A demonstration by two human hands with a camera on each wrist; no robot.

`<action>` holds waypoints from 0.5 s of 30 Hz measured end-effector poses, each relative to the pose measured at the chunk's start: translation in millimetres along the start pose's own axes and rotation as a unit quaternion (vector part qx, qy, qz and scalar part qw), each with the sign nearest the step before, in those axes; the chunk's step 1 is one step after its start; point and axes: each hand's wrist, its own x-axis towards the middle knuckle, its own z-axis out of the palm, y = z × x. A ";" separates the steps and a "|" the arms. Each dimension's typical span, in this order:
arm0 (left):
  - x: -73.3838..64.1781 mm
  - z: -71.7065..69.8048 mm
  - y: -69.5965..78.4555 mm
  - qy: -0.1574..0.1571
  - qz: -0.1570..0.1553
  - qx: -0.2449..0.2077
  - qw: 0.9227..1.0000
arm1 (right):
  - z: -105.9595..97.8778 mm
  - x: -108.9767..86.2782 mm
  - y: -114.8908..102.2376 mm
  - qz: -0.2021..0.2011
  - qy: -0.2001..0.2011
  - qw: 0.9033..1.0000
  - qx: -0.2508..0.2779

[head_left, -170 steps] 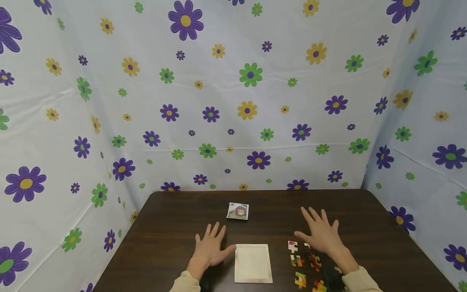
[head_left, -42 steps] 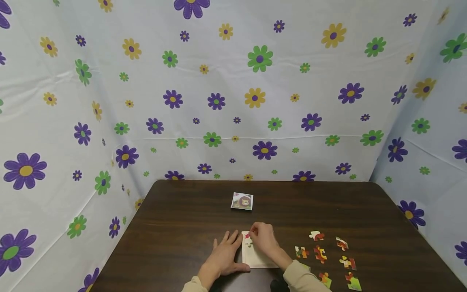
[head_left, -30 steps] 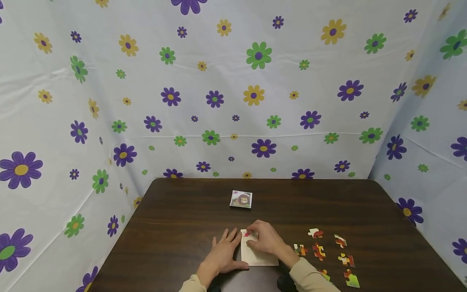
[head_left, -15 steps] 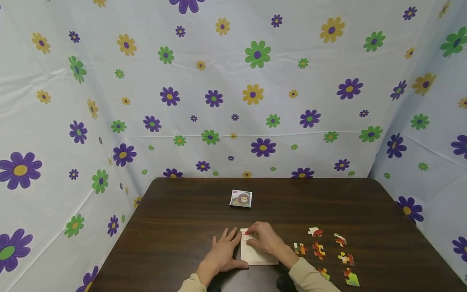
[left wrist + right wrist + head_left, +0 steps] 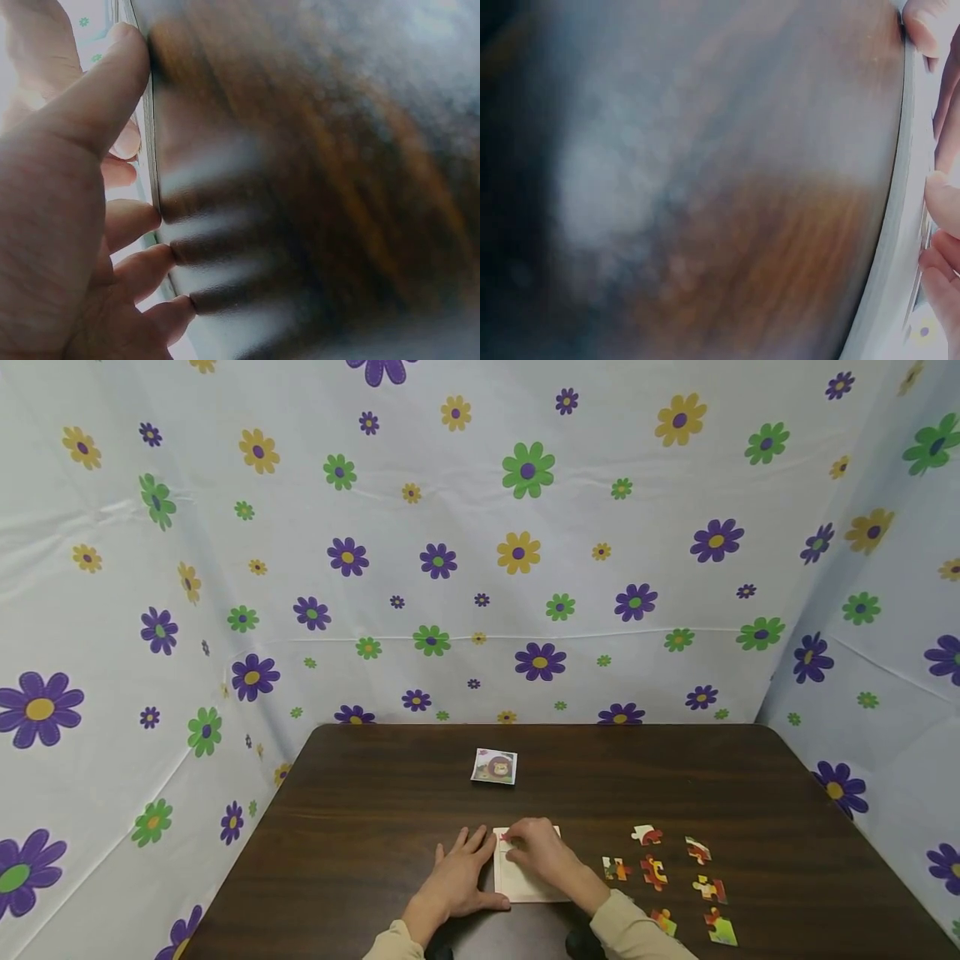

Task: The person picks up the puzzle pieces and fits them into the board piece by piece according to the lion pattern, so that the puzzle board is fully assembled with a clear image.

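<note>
A pale wooden puzzle tray [image 5: 517, 885] lies flat near the table's front. My left hand [image 5: 454, 881] rests spread beside its left edge, with the index fingertip and thumb at the frame. In the left wrist view the fingers [image 5: 142, 274] are extended along the tabletop. My right hand [image 5: 551, 853] reaches over the tray and pinches a white-and-pink jigsaw piece [image 5: 504, 837] in the far left corner. Most of that piece is hidden under the fingers. The right wrist view shows the thumb and fingertips [image 5: 943, 202] at the tray, seen edge-on.
Several loose jigsaw pieces, among them a red-and-yellow one [image 5: 654, 872] and a green-cornered one [image 5: 722, 928], lie to the right of the tray. A lion picture card [image 5: 494, 767] sits farther back on the dark wooden table [image 5: 360, 810]. Behind hangs a flowered cloth [image 5: 450, 602].
Both hands were spread apart earlier, beside a bare tray. My left hand came to the tray's edge; my right brought a piece from the right into the far left corner, its fingers shifting slightly since.
</note>
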 end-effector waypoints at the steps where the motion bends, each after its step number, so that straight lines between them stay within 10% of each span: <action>1: 0.6 0.1 -0.1 0.000 0.001 0.000 1.000 | -0.4 -0.3 -0.2 -0.004 0.000 1.000 -0.005; 15: -0.4 -0.5 -0.4 0.005 0.003 -0.003 1.000 | -1.9 0.3 -2.3 -0.039 -0.034 0.998 -0.040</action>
